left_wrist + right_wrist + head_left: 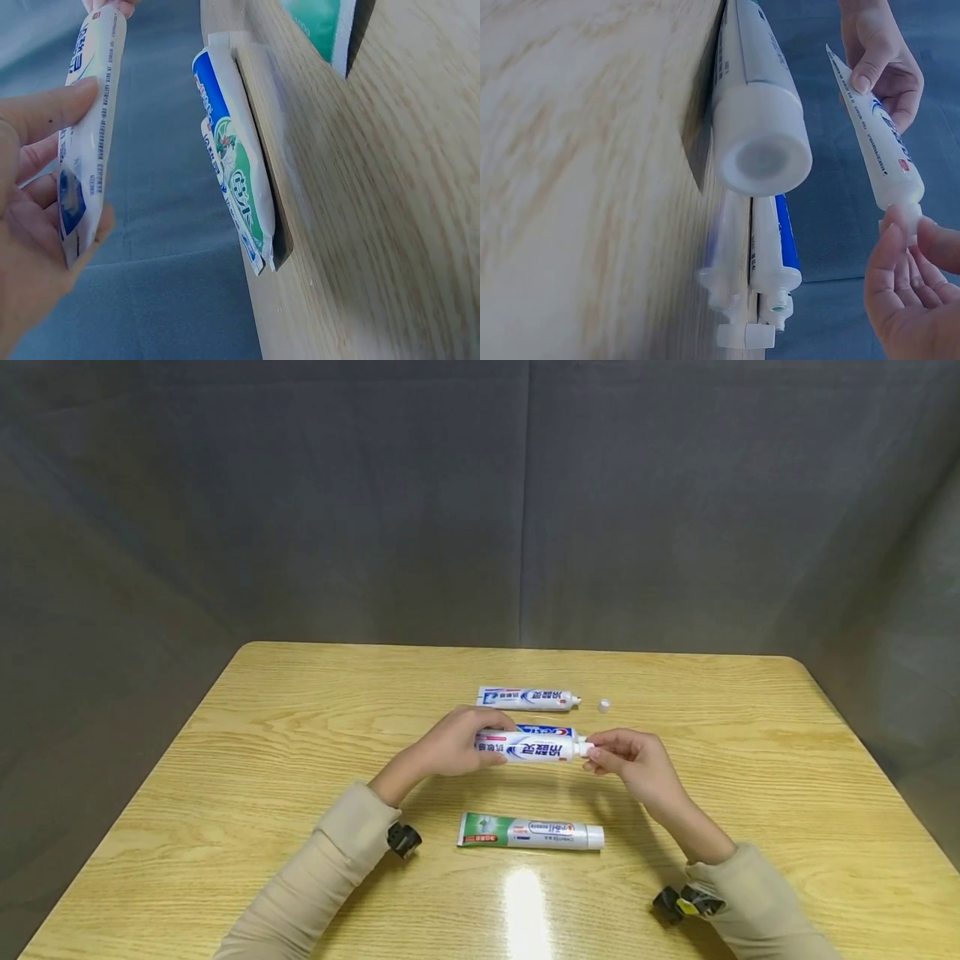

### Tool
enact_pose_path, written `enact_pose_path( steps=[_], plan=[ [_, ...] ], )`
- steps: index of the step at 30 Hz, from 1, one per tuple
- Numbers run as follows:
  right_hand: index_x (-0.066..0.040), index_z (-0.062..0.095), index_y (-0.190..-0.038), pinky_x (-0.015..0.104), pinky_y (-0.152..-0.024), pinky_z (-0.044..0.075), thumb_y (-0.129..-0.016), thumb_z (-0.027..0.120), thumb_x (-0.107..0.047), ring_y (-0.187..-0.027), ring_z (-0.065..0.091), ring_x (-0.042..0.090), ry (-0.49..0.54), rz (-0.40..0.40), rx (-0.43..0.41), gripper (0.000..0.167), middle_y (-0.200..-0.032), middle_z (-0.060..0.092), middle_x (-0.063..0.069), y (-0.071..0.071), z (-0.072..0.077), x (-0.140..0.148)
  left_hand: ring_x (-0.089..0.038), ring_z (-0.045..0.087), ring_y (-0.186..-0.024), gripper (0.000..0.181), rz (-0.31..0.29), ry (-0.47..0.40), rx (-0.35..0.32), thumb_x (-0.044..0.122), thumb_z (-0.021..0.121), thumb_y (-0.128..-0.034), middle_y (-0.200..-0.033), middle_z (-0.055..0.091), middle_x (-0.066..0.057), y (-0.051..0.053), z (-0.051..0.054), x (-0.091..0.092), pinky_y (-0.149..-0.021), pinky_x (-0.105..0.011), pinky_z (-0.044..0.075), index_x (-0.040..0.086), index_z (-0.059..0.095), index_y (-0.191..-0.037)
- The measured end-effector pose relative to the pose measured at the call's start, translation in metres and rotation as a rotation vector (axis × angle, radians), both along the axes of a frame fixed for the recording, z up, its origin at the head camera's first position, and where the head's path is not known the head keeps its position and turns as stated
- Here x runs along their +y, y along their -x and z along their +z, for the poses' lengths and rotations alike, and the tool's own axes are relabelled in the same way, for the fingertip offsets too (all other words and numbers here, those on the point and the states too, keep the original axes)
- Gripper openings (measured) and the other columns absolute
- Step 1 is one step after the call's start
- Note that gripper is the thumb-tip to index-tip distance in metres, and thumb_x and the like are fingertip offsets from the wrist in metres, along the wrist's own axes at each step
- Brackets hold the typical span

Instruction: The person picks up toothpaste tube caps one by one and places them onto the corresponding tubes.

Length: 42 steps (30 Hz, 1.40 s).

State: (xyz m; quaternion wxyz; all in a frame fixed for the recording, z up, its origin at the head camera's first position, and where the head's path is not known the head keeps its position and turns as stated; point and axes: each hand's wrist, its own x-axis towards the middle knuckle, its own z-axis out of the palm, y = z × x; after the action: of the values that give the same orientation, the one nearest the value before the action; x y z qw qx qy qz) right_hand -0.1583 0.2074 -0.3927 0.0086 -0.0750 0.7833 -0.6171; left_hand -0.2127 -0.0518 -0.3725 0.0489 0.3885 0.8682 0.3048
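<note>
A white toothpaste tube [534, 747] with blue lettering is held above the table by my left hand [453, 743], thumb on one side and fingers on the other. At its right end, my right hand [643, 768] pinches the white cap [906, 216] between thumb and fingers. Behind the held tube, a blue, green and white toothpaste tube [236, 150] lies on the table, partly hidden in the head view. Farther back lies a similar white toothpaste tube [525, 698] with its nozzle bare. Just right of that nozzle is a small loose white cap [604, 704].
Nearer the person, a green and white toothpaste tube [528, 832] lies flat with its wide white cap [763, 139] on. All this is on a wooden table [262, 793], with a grey curtain [375, 510] behind. Each sleeve carries a small black wrist camera [405, 841].
</note>
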Motion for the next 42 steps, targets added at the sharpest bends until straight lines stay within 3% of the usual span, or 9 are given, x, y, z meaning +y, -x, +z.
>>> enact_pose_path(
  steps=[8, 23, 32, 38, 42],
  plan=[
    [0.020, 0.056, -0.094, 0.033, -0.062, 0.052, -0.091, 0.051, -0.001, -0.061, 0.062, 0.011, -0.002, 0.017, -0.046, 0.021, -0.075, 0.065, 0.019, -0.0006, 0.0004, 0.0007, -0.010, 0.056, -0.087, 0.029, -0.007, -0.018, 0.035, 0.013, 0.072, -0.0785, -0.105, 0.064, -0.001, -0.0016, -0.0016, 0.0012, -0.075, -0.026, 0.044, 0.009, 0.064, -0.106],
    [0.015, 0.058, -0.075, 0.024, -0.044, 0.042, -0.096, 0.046, -0.024, -0.045, 0.048, 0.009, -0.100, 0.000, -0.145, 0.046, -0.055, 0.055, 0.005, -0.0019, 0.0019, -0.0030, -0.014, 0.057, -0.095, 0.032, -0.010, -0.010, 0.066, 0.013, 0.072, -0.0784, -0.109, 0.063, -0.003, -0.0058, -0.0012, 0.0027, -0.081, -0.029, 0.044, 0.008, 0.064, -0.108],
    [0.010, 0.058, -0.070, 0.023, -0.043, 0.040, -0.097, 0.044, -0.031, -0.043, 0.046, 0.008, -0.126, 0.018, -0.186, 0.051, -0.052, 0.054, 0.003, -0.0003, 0.0039, -0.0010, -0.010, 0.055, -0.087, 0.031, -0.025, -0.011, 0.042, 0.015, 0.072, -0.0785, -0.108, 0.063, -0.002, -0.0039, -0.0008, 0.0029, -0.073, -0.026, 0.043, 0.009, 0.064, -0.108],
    [0.008, 0.058, -0.069, 0.023, -0.043, 0.036, -0.096, 0.045, -0.029, -0.045, 0.042, 0.009, -0.149, 0.031, -0.147, 0.048, -0.055, 0.053, 0.004, -0.0009, 0.0055, 0.0022, -0.008, 0.054, -0.083, 0.030, -0.035, -0.008, 0.012, 0.016, 0.071, -0.0794, -0.107, 0.063, 0.000, -0.0028, -0.0007, 0.0021, -0.069, -0.024, 0.042, 0.010, 0.064, -0.108],
    [0.010, 0.060, -0.085, 0.025, -0.047, 0.040, -0.096, 0.047, -0.021, -0.052, 0.047, 0.012, -0.117, 0.051, -0.061, 0.035, -0.064, 0.056, 0.009, -0.0029, 0.0045, 0.0052, -0.009, 0.054, -0.083, 0.031, -0.035, -0.012, 0.000, 0.016, 0.071, -0.0792, -0.108, 0.063, -0.001, -0.0026, -0.0010, 0.0017, -0.069, -0.024, 0.043, 0.009, 0.064, -0.109]
  ],
)
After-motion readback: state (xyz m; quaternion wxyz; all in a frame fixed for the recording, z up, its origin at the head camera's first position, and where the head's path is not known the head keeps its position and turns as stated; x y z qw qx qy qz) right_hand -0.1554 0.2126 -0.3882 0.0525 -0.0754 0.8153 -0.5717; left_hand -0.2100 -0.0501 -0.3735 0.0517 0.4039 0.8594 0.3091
